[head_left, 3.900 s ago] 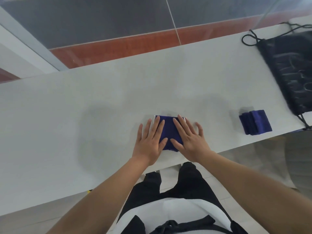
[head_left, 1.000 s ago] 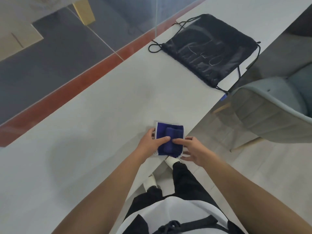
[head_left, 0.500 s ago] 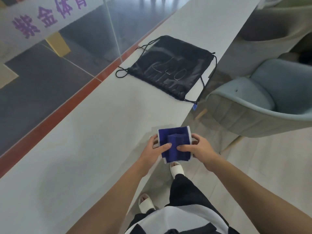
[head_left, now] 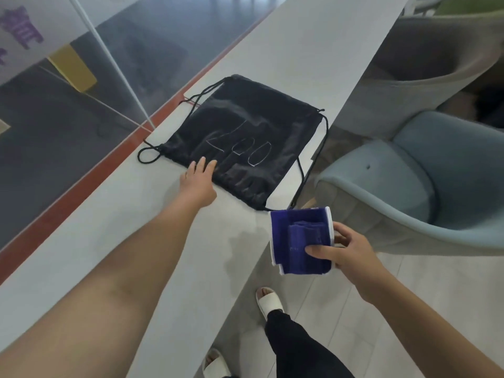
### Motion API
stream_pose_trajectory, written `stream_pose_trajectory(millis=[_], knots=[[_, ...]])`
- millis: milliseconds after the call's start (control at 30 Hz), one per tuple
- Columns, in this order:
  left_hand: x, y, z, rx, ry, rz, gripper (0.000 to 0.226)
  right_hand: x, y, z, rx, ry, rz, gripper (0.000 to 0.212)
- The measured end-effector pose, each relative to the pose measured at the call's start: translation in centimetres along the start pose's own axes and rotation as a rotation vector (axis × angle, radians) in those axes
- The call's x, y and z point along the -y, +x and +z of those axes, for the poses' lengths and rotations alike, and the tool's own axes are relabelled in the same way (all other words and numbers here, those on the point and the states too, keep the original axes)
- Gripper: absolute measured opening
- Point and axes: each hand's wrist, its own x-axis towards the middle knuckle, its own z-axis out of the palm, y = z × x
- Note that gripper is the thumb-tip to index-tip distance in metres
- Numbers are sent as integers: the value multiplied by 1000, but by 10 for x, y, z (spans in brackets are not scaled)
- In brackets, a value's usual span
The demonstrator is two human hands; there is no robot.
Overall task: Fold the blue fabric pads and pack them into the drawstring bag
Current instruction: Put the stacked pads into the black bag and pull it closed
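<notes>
The right hand (head_left: 351,249) grips the folded blue fabric pads (head_left: 301,241) off the white bench (head_left: 163,241); the left hand (head_left: 197,184), fingers released, touches the black drawstring bag (head_left: 245,143).

It looked like a lounge or reception area of a public venue, for a long white counter (head_left: 300,50) ran along a glass partition (head_left: 114,64) with purple lettering (head_left: 21,36) at 10 o'clock, and cushioned blue-grey tub chairs (head_left: 409,186) stood on pale floor tiles at 3 o'clock.
</notes>
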Motion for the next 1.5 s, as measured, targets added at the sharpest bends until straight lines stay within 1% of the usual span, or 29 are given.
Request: stream_pose_trajectory(millis=[100, 167, 233, 333, 433, 567, 633, 733, 800, 900, 967, 1067, 1167, 1233, 1300, 1367, 1500], knots=[[14, 25, -7, 114, 181, 1, 78, 2, 13, -11, 44, 3, 25, 65], [26, 21, -7, 153, 247, 10, 69, 4, 21, -14, 69, 3, 40, 66], [36, 3, -1, 145, 265, 22, 63, 6, 28, -13, 85, 12, 51, 64], [47, -48, 14, 163, 267, 18, 61, 11, 35, -2, 123, 19, 86, 61], [53, -115, 36, 213, 218, -27, 61, 11, 40, 16, 174, 7, 126, 57], [54, -195, 69, 240, 152, -48, 61, 8, 44, 41, 222, -9, 159, 61], [52, -228, 85, 261, 93, -94, 62, 6, 45, 53, 243, -15, 161, 57], [32, -258, 101, 262, -37, -177, 61, 5, 45, 68, 266, -28, 150, 44], [13, -265, 104, 243, -131, -186, 61, 4, 43, 73, 272, -26, 143, 43], [-14, -266, 104, 228, -234, -118, 63, 5, 35, 73, 260, -10, 124, 44], [-24, -265, 103, 199, -249, -70, 63, 6, 24, 68, 231, 24, 109, 43], [-26, -259, 100, 146, -152, -5, 59, 0, 2, 55, 147, 88, 103, 53], [-21, -245, 99, 98, -57, 84, 48, -17, -25, 38, 33, 162, 124, 61], [-19, -236, 96, 109, -48, 196, 47, -31, -45, 28, -26, 201, 151, 64], [-17, -230, 90, 149, -65, 300, 50, -44, -65, 20, -67, 236, 164, 61], [-15, -226, 80, 170, -98, 363, 50, -55, -83, 15, -104, 271, 167, 58], [-8, -215, 58, 181, -185, 497, 40, -73, -111, 10, -149, 354, 178, 56]])
